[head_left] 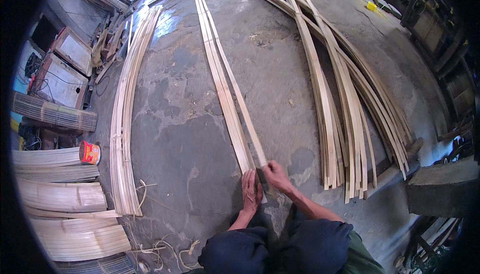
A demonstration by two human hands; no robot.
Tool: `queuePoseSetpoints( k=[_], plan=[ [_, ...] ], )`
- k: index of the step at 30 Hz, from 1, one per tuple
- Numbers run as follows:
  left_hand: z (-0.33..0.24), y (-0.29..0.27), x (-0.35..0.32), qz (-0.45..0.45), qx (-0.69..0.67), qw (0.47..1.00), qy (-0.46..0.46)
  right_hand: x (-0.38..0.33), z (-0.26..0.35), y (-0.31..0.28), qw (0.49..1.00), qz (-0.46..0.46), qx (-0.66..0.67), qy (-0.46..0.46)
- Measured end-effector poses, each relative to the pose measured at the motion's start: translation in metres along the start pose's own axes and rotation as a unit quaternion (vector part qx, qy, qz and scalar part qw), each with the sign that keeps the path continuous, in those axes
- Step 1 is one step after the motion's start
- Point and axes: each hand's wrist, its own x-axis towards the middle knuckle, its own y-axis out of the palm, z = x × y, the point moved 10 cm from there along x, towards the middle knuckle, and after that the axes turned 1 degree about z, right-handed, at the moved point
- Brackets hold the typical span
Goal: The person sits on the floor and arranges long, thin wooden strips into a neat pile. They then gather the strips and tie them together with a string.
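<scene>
Several long pale bamboo strips (pixel 225 94) lie side by side on the floor, running away from my knees. At their near ends is my left hand (pixel 251 191), its fingers close together around the edges of the strips. One separate strip (pixel 246 111) diverges slightly to the right of these at the near end and meets them at the far end. My right hand (pixel 278 177) is closed on the near part of this strip, just right of my left hand. The fingertips of the right hand are partly hidden and a little blurred.
A tied bundle of strips (pixel 125 119) lies to the left. Crossed piles of strips (pixel 345 99) spread on the right. Slatted mats (pixel 65 196) and a red tub (pixel 89 152) line the left side. Loose ties (pixel 167 249) lie near my knees. A concrete block (pixel 440 189) stands right.
</scene>
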Motion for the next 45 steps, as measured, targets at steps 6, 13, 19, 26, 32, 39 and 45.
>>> queuePoseSetpoints(
  k=[6,13,19,26,32,39,45],
  plan=[
    [0.001,-0.004,-0.001,0.016,0.028,0.999,-0.007,-0.017,0.096,-0.158,0.979,-0.17,0.062,-0.092],
    [-0.002,-0.002,0.001,0.015,0.054,0.998,-0.012,-0.035,0.122,-0.313,0.949,-0.28,-0.048,-0.134],
    [-0.001,0.004,0.0,0.024,0.074,0.997,-0.007,-0.031,0.106,-0.43,0.912,-0.322,-0.162,-0.195],
    [-0.005,0.002,0.002,0.036,0.102,0.994,0.008,-0.02,0.044,-0.544,0.871,-0.322,-0.371,0.027],
    [-0.011,0.002,0.004,0.033,0.104,0.994,0.014,-0.028,0.045,-0.582,0.851,-0.31,-0.423,-0.044],
    [-0.01,-0.005,0.012,0.02,0.072,0.997,-0.03,-0.036,0.005,-0.594,0.818,-0.29,-0.496,-0.03],
    [0.042,-0.03,0.013,-0.047,0.025,0.977,-0.206,-0.001,0.022,-0.4,0.951,-0.214,-0.188,-0.124]
  ],
)
